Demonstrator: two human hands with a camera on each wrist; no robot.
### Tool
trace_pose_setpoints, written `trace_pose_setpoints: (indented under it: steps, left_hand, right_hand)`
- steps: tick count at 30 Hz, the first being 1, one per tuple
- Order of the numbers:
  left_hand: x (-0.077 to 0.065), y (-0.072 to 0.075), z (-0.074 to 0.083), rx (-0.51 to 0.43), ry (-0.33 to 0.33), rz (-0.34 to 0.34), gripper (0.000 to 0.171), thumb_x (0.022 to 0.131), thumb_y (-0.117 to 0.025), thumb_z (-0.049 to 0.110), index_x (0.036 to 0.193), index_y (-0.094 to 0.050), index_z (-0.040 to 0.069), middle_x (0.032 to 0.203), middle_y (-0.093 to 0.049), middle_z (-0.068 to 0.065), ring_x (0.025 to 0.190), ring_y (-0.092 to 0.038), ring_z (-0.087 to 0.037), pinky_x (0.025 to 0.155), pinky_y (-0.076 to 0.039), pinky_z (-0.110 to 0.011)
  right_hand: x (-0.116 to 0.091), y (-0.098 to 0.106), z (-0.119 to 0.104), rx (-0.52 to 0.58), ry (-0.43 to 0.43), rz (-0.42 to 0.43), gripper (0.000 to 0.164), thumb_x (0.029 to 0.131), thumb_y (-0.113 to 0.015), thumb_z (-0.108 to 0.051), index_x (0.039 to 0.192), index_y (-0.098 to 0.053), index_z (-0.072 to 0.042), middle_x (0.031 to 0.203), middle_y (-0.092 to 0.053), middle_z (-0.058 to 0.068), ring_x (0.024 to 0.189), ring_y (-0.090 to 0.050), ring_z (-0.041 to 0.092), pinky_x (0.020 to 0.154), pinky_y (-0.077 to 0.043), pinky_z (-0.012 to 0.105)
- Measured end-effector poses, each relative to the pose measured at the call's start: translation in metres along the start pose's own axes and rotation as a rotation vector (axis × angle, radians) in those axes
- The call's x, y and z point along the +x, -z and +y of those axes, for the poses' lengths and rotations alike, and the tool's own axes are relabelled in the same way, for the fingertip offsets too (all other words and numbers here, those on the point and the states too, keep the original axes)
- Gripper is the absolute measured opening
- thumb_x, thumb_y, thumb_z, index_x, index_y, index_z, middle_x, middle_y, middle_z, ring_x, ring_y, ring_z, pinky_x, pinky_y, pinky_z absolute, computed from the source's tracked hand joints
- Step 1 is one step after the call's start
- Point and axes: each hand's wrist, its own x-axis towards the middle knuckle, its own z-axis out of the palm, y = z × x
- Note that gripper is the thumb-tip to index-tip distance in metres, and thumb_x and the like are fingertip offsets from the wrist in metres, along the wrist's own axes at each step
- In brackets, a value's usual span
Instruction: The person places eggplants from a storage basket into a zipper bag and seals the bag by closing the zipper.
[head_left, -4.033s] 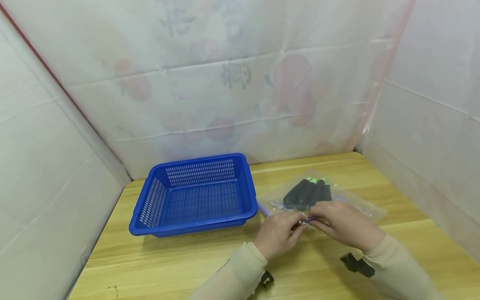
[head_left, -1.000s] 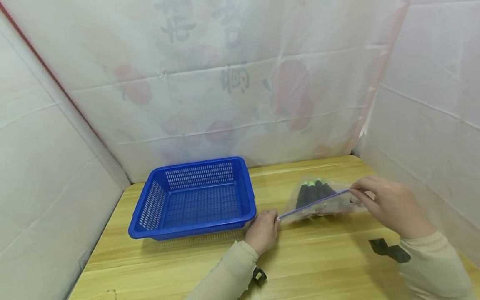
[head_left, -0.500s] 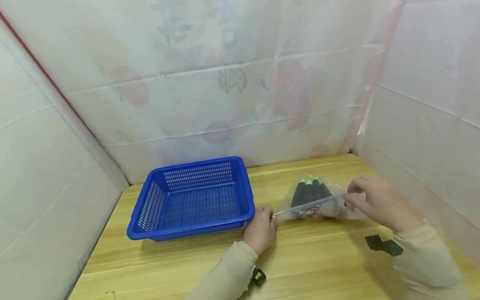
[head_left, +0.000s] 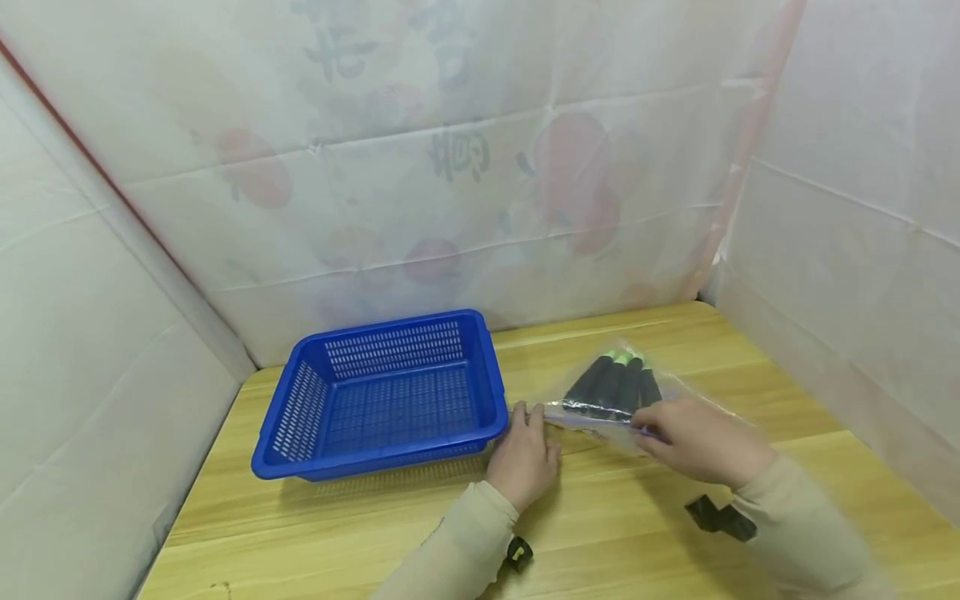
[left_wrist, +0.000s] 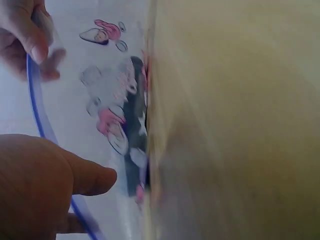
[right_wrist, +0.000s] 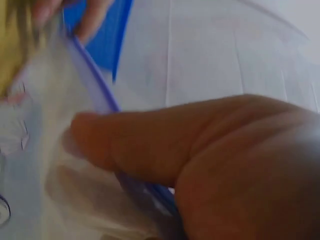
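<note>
A clear zip bag (head_left: 592, 421) with a blue-purple zip strip and pink-and-white cartoon prints lies on the right of the table. Inside it are several dark rods (head_left: 613, 385) with light green ends. My right hand (head_left: 697, 442) pinches the zip edge near its right part; in the right wrist view its thumb (right_wrist: 135, 140) lies over the strip. At the bag's left end my left hand (head_left: 522, 458) touches the edge, fingers extended and thumb apart from them. In the left wrist view, that thumb (left_wrist: 92, 175) sticks out in front of the bag.
A blue slotted plastic basket (head_left: 390, 454) stands on the left of the wooden table (head_left: 360, 533), close beside my left hand. Pale printed cloth walls (head_left: 450, 208) surround the table at the back and both sides.
The right hand has come left and down along the zip edge, and the bag has flattened onto the table. The left hand's fingers have straightened at the bag's left end.
</note>
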Motion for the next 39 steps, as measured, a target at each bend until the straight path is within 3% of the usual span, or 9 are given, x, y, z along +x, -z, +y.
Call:
trace_pose_setpoints:
  steps: [5,9,15,19,22,26,32,36,39]
  left_hand:
    - [-0.003,0.0,0.004,0.074,-0.128,-0.04,0.067,0.083,-0.063,0.027,0.137,-0.036,0.001,0.137,-0.035,-0.022,0.116,-0.046,-0.031,0.096,-0.038,-0.038]
    - [-0.005,0.001,0.005,0.125,-0.192,-0.052,0.064,0.083,-0.063,0.025,0.136,-0.038,-0.001,0.137,-0.036,-0.022,0.121,-0.041,-0.032,0.098,-0.035,-0.039]
    - [-0.006,0.005,0.007,0.15,-0.186,-0.046,0.057,0.082,-0.061,0.02,0.132,-0.044,-0.001,0.134,-0.04,-0.021,0.119,-0.044,-0.03,0.095,-0.039,-0.037]
    - [-0.006,0.006,0.008,0.161,-0.159,-0.071,0.061,0.082,-0.063,0.025,0.134,-0.042,0.0,0.135,-0.04,-0.019,0.119,-0.044,-0.029,0.095,-0.039,-0.035]
    - [-0.007,0.007,0.008,0.17,-0.171,-0.071,0.062,0.081,-0.064,0.027,0.132,-0.043,0.0,0.133,-0.042,-0.019,0.117,-0.046,-0.029,0.094,-0.04,-0.036]
    - [-0.01,0.011,0.01,0.169,-0.211,-0.057,0.056,0.082,-0.064,0.029,0.128,-0.048,0.001,0.128,-0.047,-0.017,0.112,-0.05,-0.028,0.091,-0.043,-0.036]
    - [-0.013,0.023,0.017,0.101,-0.265,-0.055,0.047,0.084,-0.062,0.03,0.124,-0.052,0.007,0.106,-0.056,-0.002,0.091,-0.055,-0.013,0.078,-0.046,-0.025]
    - [-0.015,0.036,0.02,0.074,-0.317,-0.081,0.05,0.085,-0.062,0.033,0.128,-0.05,0.01,0.099,-0.056,0.003,0.084,-0.052,-0.007,0.071,-0.045,-0.021]
    - [-0.02,0.049,0.018,0.047,-0.388,-0.092,0.051,0.086,-0.06,0.035,0.129,-0.049,0.01,0.108,-0.056,0.002,0.092,-0.054,-0.008,0.077,-0.046,-0.022]
  right_hand:
    - [0.01,-0.023,-0.022,0.044,0.035,-0.015,0.014,0.084,-0.062,-0.012,0.071,-0.06,-0.018,0.06,-0.046,-0.013,0.052,-0.042,0.002,0.047,-0.039,0.023]
    - [0.016,-0.048,-0.027,-0.011,0.065,0.02,0.004,0.082,-0.062,-0.011,0.079,-0.064,-0.009,0.069,-0.055,-0.006,0.061,-0.053,0.009,0.055,-0.047,0.029]
    - [0.025,-0.077,-0.03,-0.117,0.021,0.112,0.024,0.087,-0.061,-0.019,0.099,-0.064,0.001,0.096,-0.062,0.011,0.077,-0.063,0.026,0.065,-0.052,0.037]
    - [0.029,-0.089,-0.027,-0.084,-0.06,0.111,0.043,0.089,-0.058,-0.024,0.12,-0.054,0.007,0.121,-0.051,0.025,0.099,-0.056,0.04,0.078,-0.047,0.049]
    - [0.03,-0.098,-0.021,-0.04,-0.094,0.096,0.051,0.089,-0.059,-0.026,0.127,-0.048,0.007,0.13,-0.042,0.028,0.109,-0.049,0.044,0.085,-0.042,0.053]
    - [0.032,-0.105,-0.014,0.016,-0.035,0.105,0.053,0.087,-0.061,-0.026,0.13,-0.048,0.001,0.134,-0.041,0.023,0.114,-0.047,0.039,0.088,-0.041,0.05]
    - [0.035,-0.09,-0.008,0.165,0.187,0.251,0.022,0.085,-0.064,-0.015,0.107,-0.065,-0.013,0.112,-0.061,0.0,0.092,-0.058,0.012,0.077,-0.049,0.032]
    - [0.034,-0.079,-0.003,0.172,0.209,0.321,0.02,0.084,-0.066,-0.011,0.102,-0.066,-0.02,0.096,-0.063,-0.011,0.076,-0.056,0.002,0.064,-0.048,0.025]
    - [0.032,-0.075,0.0,0.185,0.213,0.339,0.021,0.084,-0.065,-0.01,0.103,-0.065,-0.02,0.094,-0.062,-0.013,0.071,-0.054,-0.001,0.058,-0.046,0.021]
